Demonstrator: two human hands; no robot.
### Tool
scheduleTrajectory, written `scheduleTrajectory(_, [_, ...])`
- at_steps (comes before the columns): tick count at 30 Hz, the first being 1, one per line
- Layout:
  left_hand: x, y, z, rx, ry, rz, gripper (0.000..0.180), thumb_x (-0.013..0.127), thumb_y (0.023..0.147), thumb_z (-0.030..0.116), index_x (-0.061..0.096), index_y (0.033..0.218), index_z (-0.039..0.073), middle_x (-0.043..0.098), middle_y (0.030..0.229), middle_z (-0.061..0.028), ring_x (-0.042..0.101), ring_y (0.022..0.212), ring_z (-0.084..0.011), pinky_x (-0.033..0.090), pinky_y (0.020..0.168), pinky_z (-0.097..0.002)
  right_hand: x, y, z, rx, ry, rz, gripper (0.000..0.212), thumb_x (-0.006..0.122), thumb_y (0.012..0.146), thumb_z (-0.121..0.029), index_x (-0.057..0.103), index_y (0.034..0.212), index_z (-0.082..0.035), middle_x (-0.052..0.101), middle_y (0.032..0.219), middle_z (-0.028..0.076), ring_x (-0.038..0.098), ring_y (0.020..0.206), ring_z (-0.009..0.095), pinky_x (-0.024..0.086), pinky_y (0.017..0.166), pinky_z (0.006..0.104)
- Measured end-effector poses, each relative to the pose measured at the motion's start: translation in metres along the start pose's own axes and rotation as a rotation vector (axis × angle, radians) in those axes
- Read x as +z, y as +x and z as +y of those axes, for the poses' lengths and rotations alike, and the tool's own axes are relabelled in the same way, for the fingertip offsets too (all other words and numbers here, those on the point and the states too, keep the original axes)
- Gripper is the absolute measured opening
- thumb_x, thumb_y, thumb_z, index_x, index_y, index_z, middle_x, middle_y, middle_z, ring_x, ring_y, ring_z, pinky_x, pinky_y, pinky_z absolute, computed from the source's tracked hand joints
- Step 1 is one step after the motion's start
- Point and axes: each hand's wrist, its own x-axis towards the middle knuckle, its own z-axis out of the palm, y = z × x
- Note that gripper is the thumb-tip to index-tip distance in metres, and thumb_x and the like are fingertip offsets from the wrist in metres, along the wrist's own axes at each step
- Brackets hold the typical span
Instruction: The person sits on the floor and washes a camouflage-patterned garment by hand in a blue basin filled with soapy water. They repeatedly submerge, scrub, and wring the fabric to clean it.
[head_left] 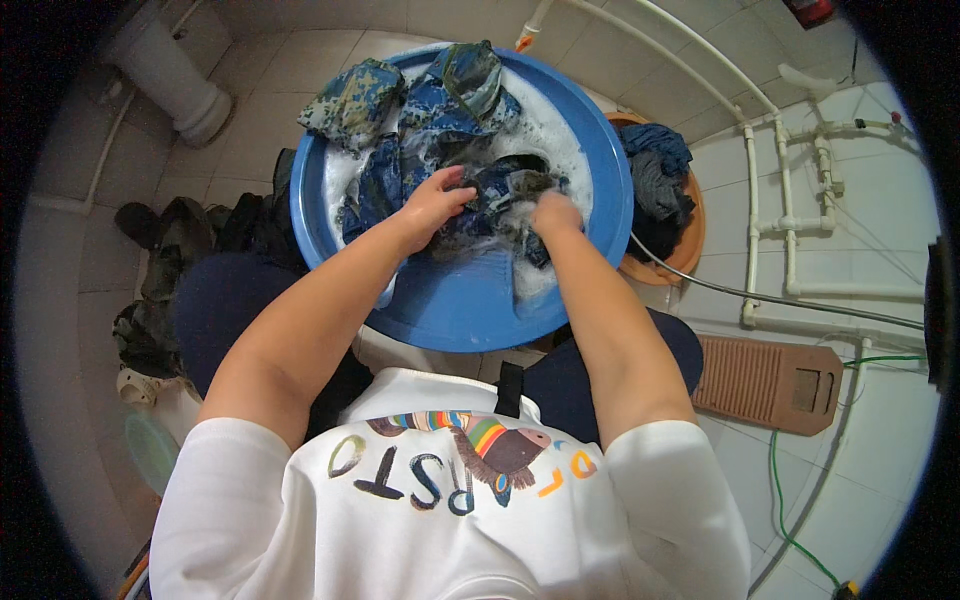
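A large blue basin point(465, 310) holds soapy water with white suds and a soaked blue-and-green camouflage garment point(365, 95). Part of the cloth bunches up above the water at the far side and over the rim. My left hand point(437, 205) is at the middle of the basin beside the wet cloth, its fingers apart and nothing gripped in them. To the right, my right hand point(556, 214) is closed on a dark, sudsy fold of the garment; its fingertips are hidden by foam and slightly blurred.
An orange-brown basin point(690, 235) with dark clothes point(657, 165) stands at the right. A brown washboard point(765, 383) lies right of my knee. A grey hose point(780, 302) crosses toward the blue basin. Dark clothes point(175, 250) are heaped at the left, and white pipes point(787, 215) line the right wall.
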Motion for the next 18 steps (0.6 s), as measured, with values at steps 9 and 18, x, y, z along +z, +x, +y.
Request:
scheduleTrajectory(9, [0.002, 0.014, 0.021, -0.193, -0.725, -0.175, 0.065, 0.059, 0.073, 0.05, 0.035, 0.123, 0.014, 0.043, 0.121, -0.0072, 0.049, 0.102, -0.0273, 0.043, 0.079, -0.0465, -0.079, -0.063, -0.056, -0.607, 0.999, -0.353, 0.023, 0.06, 0.077, -0.02, 0.056, 0.09, -0.001, 0.058, 0.08, 0.002, 0.052, 0.072, 0.009, 0.043, 0.065, 0.0229])
scheduleTrajectory(18, [-0.003, 0.012, 0.024, -0.278, -1.018, 0.052, 0.029, 0.056, 0.078, 0.042, 0.056, 0.082, 0.014, 0.058, 0.08, -0.0068, 0.056, 0.076, -0.0251, 0.045, 0.076, -0.0404, -0.074, -0.096, -0.093, -0.905, 0.959, 0.409, 0.021, 0.057, 0.067, -0.005, 0.054, 0.087, 0.0, 0.056, 0.092, 0.011, 0.054, 0.086, 0.02, 0.041, 0.078, 0.0271])
